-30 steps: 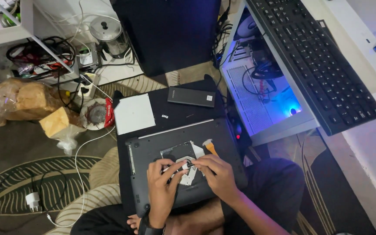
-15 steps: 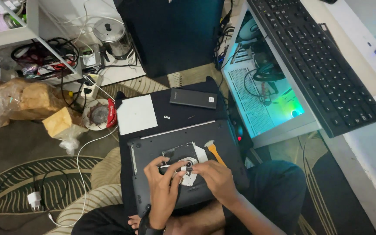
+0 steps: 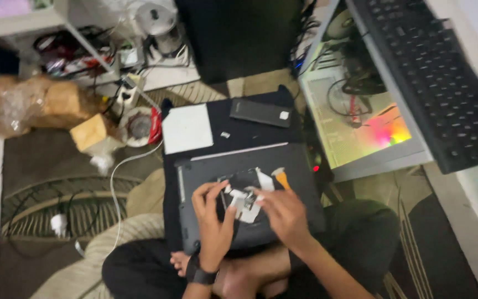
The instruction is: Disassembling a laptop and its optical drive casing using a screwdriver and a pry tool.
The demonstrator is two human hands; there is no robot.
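A dark grey laptop (image 3: 283, 160) lies upside down on my lap, with an opening in its bottom panel. My left hand (image 3: 212, 221) and my right hand (image 3: 283, 213) meet over that opening. Their fingertips pinch a small white and silver part (image 3: 243, 202) inside it. An orange-tipped tool (image 3: 281, 178) rests on the laptop just beyond my right hand. The view is blurred, so the exact grip on the part is hard to make out.
A white card (image 3: 187, 128) and a dark flat slab (image 3: 260, 112) lie on a black mat (image 3: 233, 138) past the laptop. An open computer case (image 3: 360, 127) glows at right under a black keyboard (image 3: 432, 77). Cables, a power strip (image 3: 125, 94) and crumpled bags (image 3: 34, 105) are at left.
The camera has shifted and the view is blurrier. Both hands stay over the laptop's opening, with small finger movements on the white part. The lights in the computer case changed colour.
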